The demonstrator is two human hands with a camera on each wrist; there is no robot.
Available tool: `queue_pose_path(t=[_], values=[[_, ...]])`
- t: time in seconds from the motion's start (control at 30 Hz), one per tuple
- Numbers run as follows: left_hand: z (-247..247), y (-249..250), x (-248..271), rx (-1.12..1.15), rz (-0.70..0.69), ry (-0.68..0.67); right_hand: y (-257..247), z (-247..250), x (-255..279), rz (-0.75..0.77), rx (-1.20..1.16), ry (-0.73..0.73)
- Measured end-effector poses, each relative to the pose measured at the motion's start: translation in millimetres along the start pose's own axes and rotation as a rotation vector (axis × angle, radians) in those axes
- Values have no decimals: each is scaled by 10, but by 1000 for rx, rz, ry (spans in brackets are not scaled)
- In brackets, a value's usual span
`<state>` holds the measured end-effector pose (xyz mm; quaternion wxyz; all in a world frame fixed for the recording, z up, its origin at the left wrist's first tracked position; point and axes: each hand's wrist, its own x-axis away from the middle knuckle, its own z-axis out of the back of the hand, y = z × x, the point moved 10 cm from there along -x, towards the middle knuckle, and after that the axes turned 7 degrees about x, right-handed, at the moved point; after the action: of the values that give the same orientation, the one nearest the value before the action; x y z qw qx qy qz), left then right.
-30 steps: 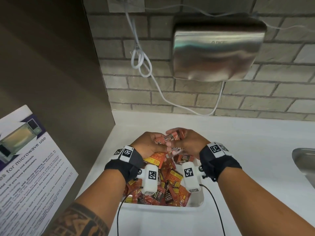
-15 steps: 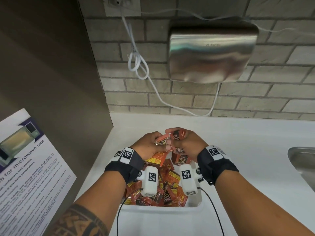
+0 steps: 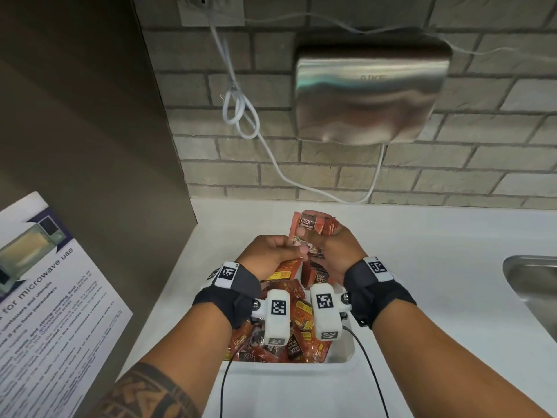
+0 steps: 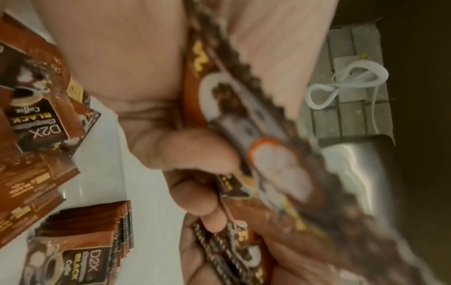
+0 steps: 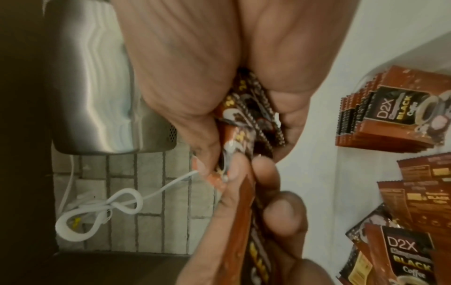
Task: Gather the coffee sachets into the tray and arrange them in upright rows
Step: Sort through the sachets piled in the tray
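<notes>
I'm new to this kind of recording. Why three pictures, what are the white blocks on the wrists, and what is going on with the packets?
No machine here: a person works with bare hands. The white blocks are wrist cameras. One picture comes from a head-worn camera looking down; the other two look along each hand from the wrist.

On the white counter sits a white tray heaped with loose coffee sachets; the wrist views also show a neat stack standing in it.

The right hand grips a small bundle of sachets above the tray, and the left hand pinches its edge.
</notes>
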<state>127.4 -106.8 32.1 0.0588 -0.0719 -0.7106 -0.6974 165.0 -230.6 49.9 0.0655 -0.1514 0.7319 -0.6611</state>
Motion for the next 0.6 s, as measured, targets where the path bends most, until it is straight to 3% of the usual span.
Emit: queue_pose_path(t=[0.1,0.23,0.33,0.43,0.6], values=[[-31,44,27,-111,-17,-24,-101,-2,16,25,12,2],[259,88,9,-120,-45,128,-52,91,62,-63,26,29],[407,236,49,-57,-163,276,100,-66,164,-178,110,-117],[348,393,89,-152,-247,310,169,-257,255,-235,157,-239],[293,452,105,-196,-271,314,68,-75,178,-173,197,-73]])
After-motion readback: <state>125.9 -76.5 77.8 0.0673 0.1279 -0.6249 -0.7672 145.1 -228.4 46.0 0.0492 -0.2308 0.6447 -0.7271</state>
